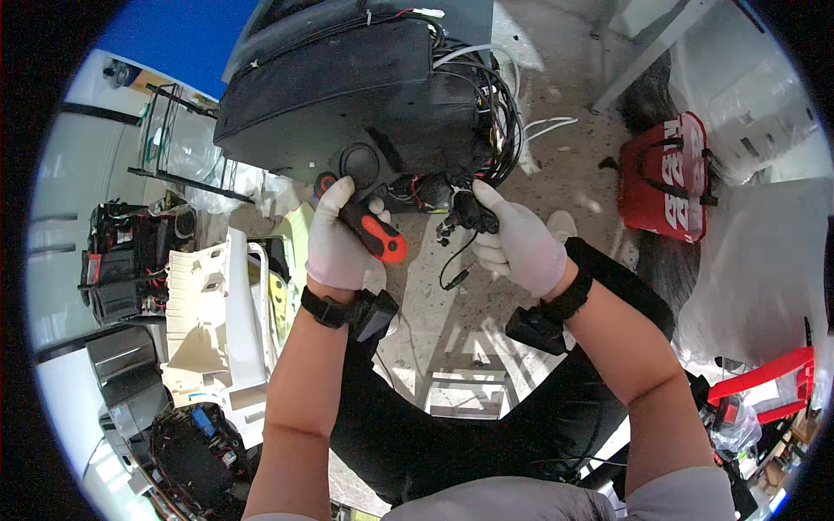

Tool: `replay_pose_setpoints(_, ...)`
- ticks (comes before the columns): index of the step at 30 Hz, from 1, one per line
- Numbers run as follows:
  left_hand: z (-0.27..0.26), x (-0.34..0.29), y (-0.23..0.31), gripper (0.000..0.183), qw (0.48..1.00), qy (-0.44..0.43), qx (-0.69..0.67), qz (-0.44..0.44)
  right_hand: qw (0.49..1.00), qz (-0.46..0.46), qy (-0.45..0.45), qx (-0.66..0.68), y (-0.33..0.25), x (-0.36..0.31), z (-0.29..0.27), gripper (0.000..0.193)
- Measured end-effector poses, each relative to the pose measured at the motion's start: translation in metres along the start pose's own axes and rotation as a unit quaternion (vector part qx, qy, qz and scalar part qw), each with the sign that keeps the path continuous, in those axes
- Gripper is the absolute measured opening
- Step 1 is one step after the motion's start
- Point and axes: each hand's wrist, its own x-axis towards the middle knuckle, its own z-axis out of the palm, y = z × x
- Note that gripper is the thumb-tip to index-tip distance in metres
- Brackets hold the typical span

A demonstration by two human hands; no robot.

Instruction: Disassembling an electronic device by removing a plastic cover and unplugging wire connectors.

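Observation:
My left hand [337, 243], in a white glove, grips a screwdriver [365, 224] with a red and black handle, its tip pointing up toward a round black part [359, 161] on a large black panel [339, 82]. My right hand [521, 243], also gloved, pinches a black connector [466, 208] in a bundle of black and white cables [495, 113] hanging from the panel's right side. A thin loose wire [456, 265] dangles below it. Both wrists wear black straps with small devices.
White plastic housing pieces [213, 321] and dismantled black electronic units [126, 260] lie at the left. A circuit board [195, 443] sits at the lower left. A red bag [669, 178] lies on the concrete floor at the right, a red object [764, 382] further down.

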Motion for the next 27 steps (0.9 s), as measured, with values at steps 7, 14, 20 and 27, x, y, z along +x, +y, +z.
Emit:
replay_pose_setpoints(7,0.005,-0.001,0.002,0.019,0.997,0.082,-0.007,-0.004,1.000,0.003,-0.012,0.009,-0.001,-0.003,0.010,0.038)
replay_pose_setpoints(14,0.012,-0.001,-0.001,0.016,0.993,0.117,-0.012,0.024,0.944,-0.169,-0.009,-0.283,0.006,-0.002,0.012,0.039)
replay_pose_setpoints(20,0.009,0.000,0.000,0.015,0.993,0.115,-0.011,-0.007,0.860,-0.180,0.027,-0.477,0.007,-0.004,0.010,0.060)
replay_pose_setpoints(27,-0.005,0.008,-0.001,0.021,0.996,0.086,-0.032,-0.013,0.832,-0.170,-0.028,-0.527,0.025,-0.004,0.011,0.056)
